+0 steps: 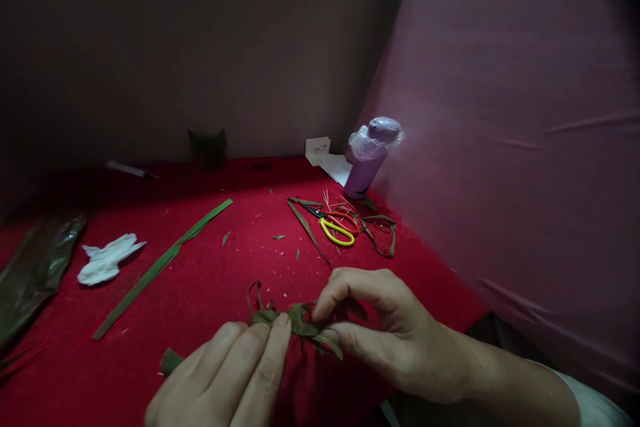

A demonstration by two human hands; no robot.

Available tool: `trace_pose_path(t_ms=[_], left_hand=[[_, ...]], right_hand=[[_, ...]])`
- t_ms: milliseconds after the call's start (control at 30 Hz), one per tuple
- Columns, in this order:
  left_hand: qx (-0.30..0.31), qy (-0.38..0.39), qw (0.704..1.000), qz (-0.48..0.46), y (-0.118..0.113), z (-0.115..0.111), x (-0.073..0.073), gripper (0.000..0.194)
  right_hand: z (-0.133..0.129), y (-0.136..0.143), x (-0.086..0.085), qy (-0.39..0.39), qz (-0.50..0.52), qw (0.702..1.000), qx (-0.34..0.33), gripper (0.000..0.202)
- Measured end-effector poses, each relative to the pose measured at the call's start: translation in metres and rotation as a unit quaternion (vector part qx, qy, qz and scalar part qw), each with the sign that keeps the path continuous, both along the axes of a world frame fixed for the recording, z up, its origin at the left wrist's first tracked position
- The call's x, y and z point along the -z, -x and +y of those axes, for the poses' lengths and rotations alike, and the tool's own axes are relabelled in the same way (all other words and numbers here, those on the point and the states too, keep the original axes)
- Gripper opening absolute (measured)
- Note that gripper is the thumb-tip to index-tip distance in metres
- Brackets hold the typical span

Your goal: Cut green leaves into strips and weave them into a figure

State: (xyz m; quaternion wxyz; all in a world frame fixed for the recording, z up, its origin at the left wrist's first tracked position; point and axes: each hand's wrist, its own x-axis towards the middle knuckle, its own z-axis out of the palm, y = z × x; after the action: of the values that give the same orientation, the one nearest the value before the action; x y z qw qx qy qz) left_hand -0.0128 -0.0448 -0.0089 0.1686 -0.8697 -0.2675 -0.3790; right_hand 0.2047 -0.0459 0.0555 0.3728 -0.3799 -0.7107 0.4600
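A small bundle of folded green leaf strips is held above the red cloth at the bottom centre, with a thin curled loop on its left side. My left hand grips its left part, fingertips pressed on top; the thumb is hidden. From the right, my right hand pinches the bundle's right end between thumb and index finger. Beyond my hands lie scissors with red and yellow handles, their blades over narrow leaf strips. A long green leaf strip lies diagonally at the left.
A purple bottle wrapped in clear plastic stands at the back right near white cards. A crumpled white tissue, a plastic bag and a white pen-like object lie left. Pink sheeting bounds the right.
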Motion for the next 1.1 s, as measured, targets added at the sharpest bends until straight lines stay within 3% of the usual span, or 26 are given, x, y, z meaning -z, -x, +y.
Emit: trace_pose_path(t_ms=[167,233,400,533,967,1100], left_hand=[[0.006,-0.01,1.0,0.015,0.001,0.002,0.001,0.031],[0.009,-0.014,1.0,0.022,0.002,0.003,0.001,0.031],[0.002,-0.009,1.0,0.024,0.002,0.002,0.0,0.03],[-0.001,0.001,1.0,0.013,0.001,0.001,-0.001,0.029],[0.024,-0.013,0.999,0.02,0.0,0.0,0.001,0.029],[0.016,-0.017,1.0,0.019,0.0,0.0,0.001,0.027]], right_hand=[[0.003,0.002,0.002,0.143,0.085,0.986,0.0,0.003],[0.005,0.003,0.005,0.191,0.134,0.972,0.007,0.008],[0.008,0.002,0.011,0.245,0.224,0.943,-0.032,0.013],[0.011,0.0,0.011,0.243,0.247,0.937,-0.047,0.013],[0.008,0.01,0.013,0.159,0.179,0.971,0.02,0.011],[0.006,0.009,0.013,0.076,0.132,0.988,0.03,0.009]])
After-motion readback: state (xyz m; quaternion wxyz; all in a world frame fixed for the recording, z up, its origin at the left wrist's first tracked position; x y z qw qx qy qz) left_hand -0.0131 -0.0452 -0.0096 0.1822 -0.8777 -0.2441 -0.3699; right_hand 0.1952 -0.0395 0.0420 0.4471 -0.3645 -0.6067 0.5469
